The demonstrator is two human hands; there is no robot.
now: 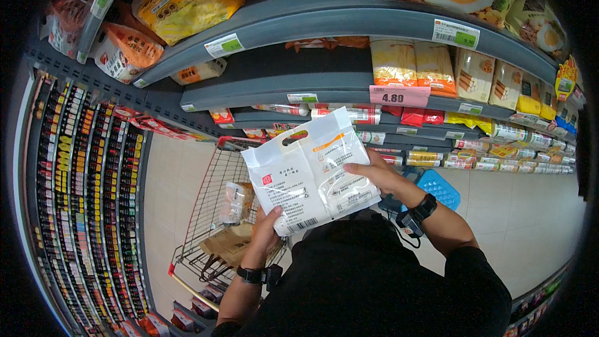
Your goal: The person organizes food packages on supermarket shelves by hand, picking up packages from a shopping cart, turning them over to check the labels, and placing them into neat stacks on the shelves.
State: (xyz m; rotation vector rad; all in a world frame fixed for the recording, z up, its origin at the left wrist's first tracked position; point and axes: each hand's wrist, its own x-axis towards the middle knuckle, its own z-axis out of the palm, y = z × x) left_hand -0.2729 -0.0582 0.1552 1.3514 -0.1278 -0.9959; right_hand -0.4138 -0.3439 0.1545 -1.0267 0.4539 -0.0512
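Between my two hands is a white plastic food package [304, 187] with a die-cut carry handle in its top edge. The side facing me bears printed text, small cooking pictures and a barcode. My left hand [267, 229] grips its lower left corner, thumb on the front. On the right edge, my right hand [376, 173] holds it with the thumb across the printed side. The fingers behind the package are hidden. Both wrists carry black strapped devices. The package is tilted in front of the shelves and partly covers the shopping cart.
A wire shopping cart [196, 206] stands to my left, holding a clear-wrapped pack [236, 202] and a brown paper bag [229, 245]. Ahead, grey shelves [276, 91] hold bagged and packaged noodles [393, 63]. Bottle racks [89, 187] line the left. A blue plastic object [435, 189] sits at right.
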